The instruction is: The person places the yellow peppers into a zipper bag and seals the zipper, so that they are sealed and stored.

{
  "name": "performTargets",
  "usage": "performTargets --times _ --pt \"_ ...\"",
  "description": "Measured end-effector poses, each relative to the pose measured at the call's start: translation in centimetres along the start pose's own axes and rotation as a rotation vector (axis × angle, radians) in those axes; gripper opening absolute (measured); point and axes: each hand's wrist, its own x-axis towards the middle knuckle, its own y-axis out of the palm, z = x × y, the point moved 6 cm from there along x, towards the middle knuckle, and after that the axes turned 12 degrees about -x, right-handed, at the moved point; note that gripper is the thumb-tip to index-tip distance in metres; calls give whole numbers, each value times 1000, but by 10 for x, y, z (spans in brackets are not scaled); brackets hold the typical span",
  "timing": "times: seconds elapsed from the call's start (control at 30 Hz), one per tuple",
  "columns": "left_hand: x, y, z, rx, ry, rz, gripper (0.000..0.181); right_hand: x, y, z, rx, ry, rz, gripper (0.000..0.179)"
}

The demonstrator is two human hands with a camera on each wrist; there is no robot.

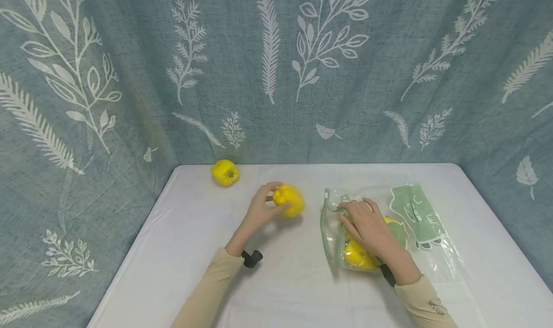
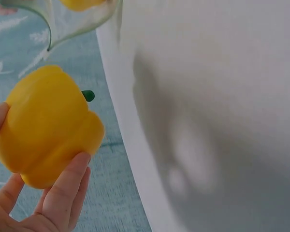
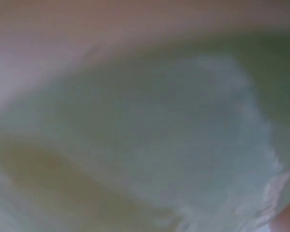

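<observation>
Left hand [image 1: 262,206] pinches the yellow pepper [image 1: 289,200], clear of the table [image 1: 294,275], left of the bag [image 1: 333,232]; the right hand [image 1: 368,224] lies over it near the mouth, probably steadying it open, though whether it's pinching plastic, I can't tell
</observation>
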Motion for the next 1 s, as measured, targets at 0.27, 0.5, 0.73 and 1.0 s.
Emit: performTargets --times 0.27,0.5,0.73,1.0 --pt "-5 12 -3 -18 6 9 55 0 0 0 4 -3 -3 28" --pt "-8 21 -5 -26 11 18 54 0 1 0 7 1 11 29" --pt "-11 31 -5 -51 3 33 56 0 0 -1 10 5 22 27" --pt "-16 47 -6 -67 -20 64 55 1 1 0 8 2 14 27"
